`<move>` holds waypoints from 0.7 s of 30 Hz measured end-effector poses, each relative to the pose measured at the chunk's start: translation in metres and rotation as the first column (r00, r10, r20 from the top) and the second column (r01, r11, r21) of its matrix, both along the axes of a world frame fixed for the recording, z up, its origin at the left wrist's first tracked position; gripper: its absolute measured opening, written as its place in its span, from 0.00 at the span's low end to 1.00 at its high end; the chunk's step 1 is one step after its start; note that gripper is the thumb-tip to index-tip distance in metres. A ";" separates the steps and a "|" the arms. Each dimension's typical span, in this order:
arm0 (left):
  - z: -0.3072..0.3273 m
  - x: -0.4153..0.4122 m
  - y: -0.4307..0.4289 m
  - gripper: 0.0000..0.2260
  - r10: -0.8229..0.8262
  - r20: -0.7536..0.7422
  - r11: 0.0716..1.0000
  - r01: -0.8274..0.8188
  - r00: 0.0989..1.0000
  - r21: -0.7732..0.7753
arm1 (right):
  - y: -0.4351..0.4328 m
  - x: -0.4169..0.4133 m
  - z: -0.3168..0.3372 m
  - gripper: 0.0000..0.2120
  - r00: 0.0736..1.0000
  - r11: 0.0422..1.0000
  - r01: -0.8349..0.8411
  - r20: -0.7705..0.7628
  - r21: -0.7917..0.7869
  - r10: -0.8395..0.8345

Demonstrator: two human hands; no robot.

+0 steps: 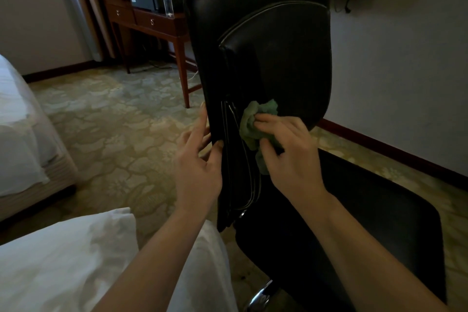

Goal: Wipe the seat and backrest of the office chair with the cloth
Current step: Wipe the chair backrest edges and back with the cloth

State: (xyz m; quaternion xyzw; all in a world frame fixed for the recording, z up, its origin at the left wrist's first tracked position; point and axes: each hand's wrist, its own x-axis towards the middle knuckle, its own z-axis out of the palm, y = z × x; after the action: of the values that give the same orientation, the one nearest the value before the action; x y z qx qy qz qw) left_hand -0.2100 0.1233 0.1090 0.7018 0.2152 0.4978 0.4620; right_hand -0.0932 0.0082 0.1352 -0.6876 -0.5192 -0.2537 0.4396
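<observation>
A black leather office chair stands in front of me, its tall backrest [273, 40] upright and its seat [374, 230] stretching to the lower right. My right hand [288, 154] grips a bunched green cloth [255, 121] and presses it against the lower part of the backrest. My left hand [197, 159] holds the backrest's left edge, thumb on the front and fingers stretched along the side. The chair's chrome base [260, 296] shows below the seat.
A white bed [22, 129] lies at the left and white bedding [76, 261] at the lower left. A wooden desk [157, 25] with a water bottle [167, 1] stands behind the chair. Patterned carpet [109, 121] covers the floor; a wall runs along the right.
</observation>
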 end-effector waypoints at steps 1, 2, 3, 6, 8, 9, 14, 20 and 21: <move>0.000 0.000 0.001 0.30 0.002 -0.002 1.000 -0.002 1.000 0.001 | 0.003 -0.001 0.000 0.13 1.000 1.000 -0.002 -0.020 -0.007 0.002; 0.000 0.000 0.001 0.30 0.004 -0.003 1.000 -0.004 1.000 0.004 | 0.005 -0.002 -0.001 0.13 0.999 1.000 -0.003 -0.044 -0.008 0.003; 0.000 0.001 0.001 0.30 0.008 -0.003 1.000 -0.008 1.000 0.007 | 0.006 -0.002 -0.002 0.13 0.998 1.000 -0.006 -0.063 -0.007 0.005; 0.000 0.001 -0.001 0.31 0.023 -0.001 1.000 -0.023 1.000 0.021 | 0.002 -0.001 -0.012 0.13 0.996 0.999 -0.032 -0.089 -0.012 0.030; -0.001 0.001 -0.001 0.32 0.031 -0.004 0.999 -0.031 1.000 0.037 | -0.005 -0.002 -0.024 0.13 0.994 0.998 -0.038 -0.108 -0.045 0.033; -0.001 0.002 0.000 0.33 0.030 -0.002 0.999 -0.030 1.000 0.041 | -0.009 -0.003 -0.029 0.13 0.993 0.997 -0.032 -0.117 -0.070 0.023; -0.002 0.004 -0.003 0.32 0.039 0.002 0.999 -0.039 0.999 0.038 | -0.020 0.006 -0.024 0.12 1.000 0.991 -0.025 -0.009 -0.134 0.024; -0.005 0.004 -0.003 0.31 0.054 -0.002 0.997 -0.054 0.999 0.052 | -0.006 0.007 0.009 0.14 0.999 0.999 0.051 -0.014 0.003 -0.051; -0.005 0.004 -0.003 0.31 0.051 0.000 0.997 -0.051 0.999 0.053 | -0.002 0.005 0.012 0.14 0.999 0.999 0.041 -0.009 -0.006 -0.041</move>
State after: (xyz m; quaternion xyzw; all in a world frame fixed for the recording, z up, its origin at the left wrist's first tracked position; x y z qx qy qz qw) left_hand -0.2061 0.1203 0.1044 0.7082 0.2200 0.5146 0.4303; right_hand -0.0877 0.0061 0.1469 -0.7005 -0.5037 -0.2578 0.4349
